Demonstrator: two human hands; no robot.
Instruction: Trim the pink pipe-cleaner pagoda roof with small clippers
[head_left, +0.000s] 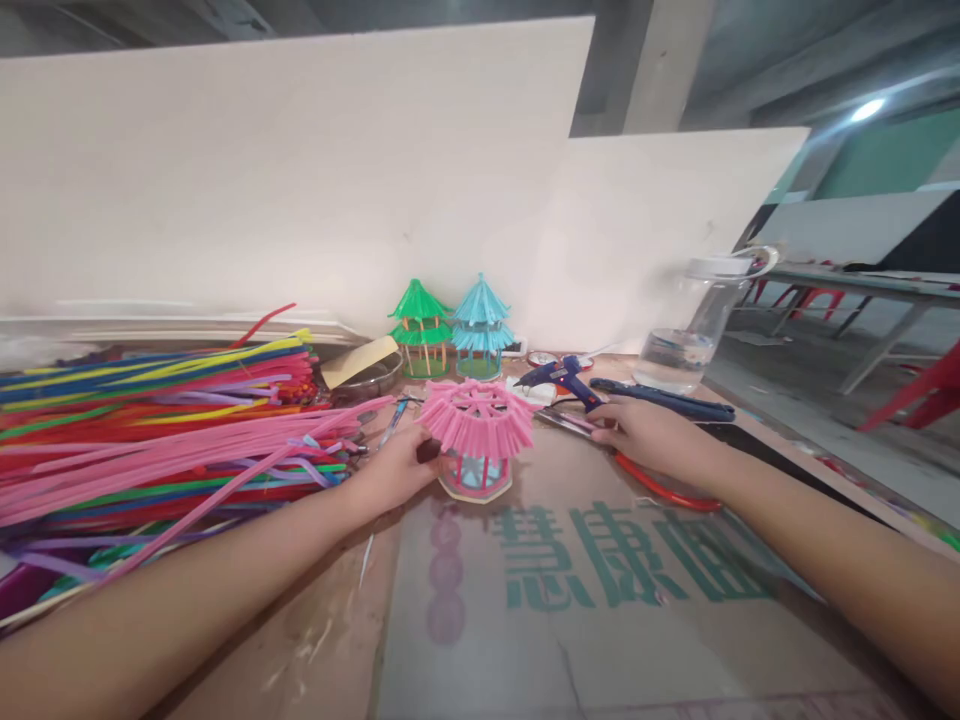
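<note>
Cardboard worktop (600, 640), printed green characters, nearest the viewer. Left hand (394, 470), fingers closed on the pink pagoda (478, 435) at 12 o'clock centre. Right hand (645, 432) at 1 o'clock, fingers curled loosely over red-handled pliers (667, 490); grip unclear. Pipe cleaners (165, 420) heaped at 9 o'clock. Glue gun (559, 378) beyond: judged a burn or snag risk; squeezing could crush the roof.

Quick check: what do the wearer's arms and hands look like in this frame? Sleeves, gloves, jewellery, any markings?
Both forearms are bare right to the bottom edge of the frame; no sleeve shows. The left hand and the right hand are bare too: no gloves. No watch, bracelet or strap is visible on either wrist, and no rings, tape or markings can be made out, though the fingers are small and slightly blurred.
</note>
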